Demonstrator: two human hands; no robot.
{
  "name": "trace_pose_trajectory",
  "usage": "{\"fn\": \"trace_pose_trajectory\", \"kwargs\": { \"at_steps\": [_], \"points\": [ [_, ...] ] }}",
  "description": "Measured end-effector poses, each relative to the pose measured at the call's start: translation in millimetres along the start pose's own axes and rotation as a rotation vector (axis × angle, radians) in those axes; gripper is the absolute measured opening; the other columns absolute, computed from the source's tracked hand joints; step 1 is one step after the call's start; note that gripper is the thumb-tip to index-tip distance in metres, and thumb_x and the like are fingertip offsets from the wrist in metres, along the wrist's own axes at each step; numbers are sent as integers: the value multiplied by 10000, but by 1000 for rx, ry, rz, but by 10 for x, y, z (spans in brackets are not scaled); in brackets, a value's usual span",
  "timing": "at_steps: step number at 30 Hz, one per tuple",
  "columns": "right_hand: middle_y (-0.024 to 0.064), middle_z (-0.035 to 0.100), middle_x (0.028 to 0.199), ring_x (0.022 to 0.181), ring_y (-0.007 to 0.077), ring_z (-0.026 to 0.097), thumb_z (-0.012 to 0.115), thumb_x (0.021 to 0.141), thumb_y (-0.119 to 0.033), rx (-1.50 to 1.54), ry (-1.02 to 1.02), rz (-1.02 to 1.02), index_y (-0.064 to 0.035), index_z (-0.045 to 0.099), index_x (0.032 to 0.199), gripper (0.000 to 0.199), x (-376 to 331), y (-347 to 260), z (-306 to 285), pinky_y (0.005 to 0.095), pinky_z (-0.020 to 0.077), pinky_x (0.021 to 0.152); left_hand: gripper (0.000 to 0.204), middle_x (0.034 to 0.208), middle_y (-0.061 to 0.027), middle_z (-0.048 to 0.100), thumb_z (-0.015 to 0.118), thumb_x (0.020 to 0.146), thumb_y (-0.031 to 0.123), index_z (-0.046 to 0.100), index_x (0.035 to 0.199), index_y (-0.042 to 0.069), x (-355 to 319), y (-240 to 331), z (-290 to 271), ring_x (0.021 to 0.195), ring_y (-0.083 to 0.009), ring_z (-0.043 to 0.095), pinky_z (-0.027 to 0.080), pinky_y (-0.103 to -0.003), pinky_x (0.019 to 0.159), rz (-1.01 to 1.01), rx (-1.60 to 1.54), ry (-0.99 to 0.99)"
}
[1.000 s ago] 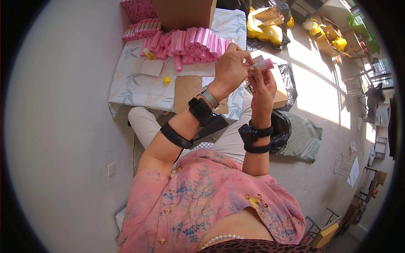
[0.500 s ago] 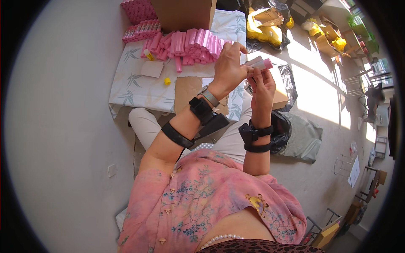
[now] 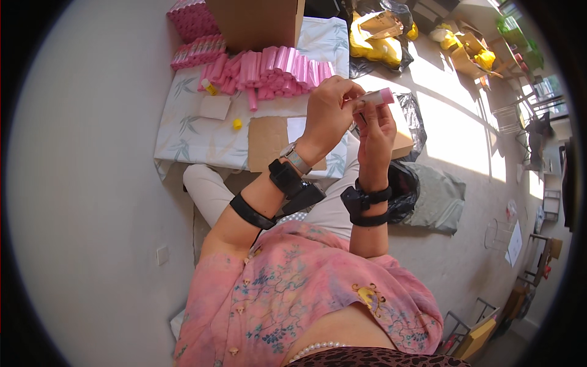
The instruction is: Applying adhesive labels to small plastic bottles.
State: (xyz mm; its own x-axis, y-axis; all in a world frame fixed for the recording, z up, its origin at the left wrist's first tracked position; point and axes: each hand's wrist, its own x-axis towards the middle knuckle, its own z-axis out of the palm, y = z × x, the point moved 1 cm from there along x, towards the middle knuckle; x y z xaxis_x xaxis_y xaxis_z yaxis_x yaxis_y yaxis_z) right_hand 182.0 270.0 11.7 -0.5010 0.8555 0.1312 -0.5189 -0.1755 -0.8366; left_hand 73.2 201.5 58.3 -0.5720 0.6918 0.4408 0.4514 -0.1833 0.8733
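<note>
A small pink roll (image 3: 385,96) with a pale paper band around it is held up between my two hands, over the table's right edge. My left hand (image 3: 327,110) is curled at its left end, fingertips pressed on the band. From below, my right hand (image 3: 376,131) pinches the roll between thumb and fingers. Beyond my hands lies a heap of similar pink rolls (image 3: 269,66). A yellow-and-white glue stick (image 3: 210,87) rests against the heap's left side, and its yellow cap (image 3: 237,124) lies apart. Near it is a small pale stack of paper (image 3: 215,106).
A brown cardboard box (image 3: 257,24) stands at the back of the cloth-covered table (image 3: 174,131). Cardboard (image 3: 266,144) and a white sheet (image 3: 296,127) lie near its front edge. Packed pink bundles (image 3: 199,52) sit at the left. A yellow bag (image 3: 376,46) stands on the right.
My left hand's raised fingers have come down and curled onto the banded roll. Both hands have sunk slightly. The whole view has shifted a little.
</note>
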Motion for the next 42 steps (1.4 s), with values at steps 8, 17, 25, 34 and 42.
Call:
{"fn": "trace_pose_trajectory", "kwargs": {
  "at_steps": [8, 17, 25, 34, 42],
  "points": [
    [75, 683, 1198, 1083, 148, 667, 648, 1042, -121, 154, -17, 2, 2, 600, 1299, 289, -45, -71, 22, 312, 583, 923, 222, 923, -94, 669, 726, 841, -69, 762, 1031, 39, -72, 150, -31, 843, -228, 680, 553, -327, 701, 226, 153, 63],
    [111, 686, 1249, 1135, 185, 675, 623, 1053, -110, 241, -50, 17, 3, 594, 1318, 290, -137, -213, 171, 322, 579, 958, 349, 953, -65, 660, 754, 793, -61, 771, 1118, 64, -165, 202, -56, 900, -246, 664, 569, -349, 738, 483, 328, 115],
    [131, 682, 1267, 1127, 209, 684, 603, 1067, -142, 381, -10, 119, 16, 588, 1320, 299, -222, -179, 161, 343, 567, 983, 448, 1114, -93, 616, 734, 814, 18, 685, 1259, -9, -240, 126, -174, 1071, -287, 637, 571, -384, 877, 807, 660, -50],
    [102, 710, 1195, 1074, 171, 696, 629, 1050, -159, 342, 58, 207, -5, 625, 1261, 261, -251, -198, 220, 305, 568, 915, 458, 1211, -167, 607, 671, 852, 59, 628, 1287, -79, -289, -5, -260, 1190, -338, 595, 539, -417, 1003, 884, 819, -211],
    [69, 739, 1062, 914, 121, 706, 628, 1063, -269, 151, 168, 150, -35, 679, 1155, 256, -203, 74, 253, 270, 583, 783, 466, 1243, -173, 615, 672, 845, 52, 635, 1291, -78, -280, -73, -413, 1183, -334, 612, 559, -399, 989, 925, 867, -296]
  ]
}}
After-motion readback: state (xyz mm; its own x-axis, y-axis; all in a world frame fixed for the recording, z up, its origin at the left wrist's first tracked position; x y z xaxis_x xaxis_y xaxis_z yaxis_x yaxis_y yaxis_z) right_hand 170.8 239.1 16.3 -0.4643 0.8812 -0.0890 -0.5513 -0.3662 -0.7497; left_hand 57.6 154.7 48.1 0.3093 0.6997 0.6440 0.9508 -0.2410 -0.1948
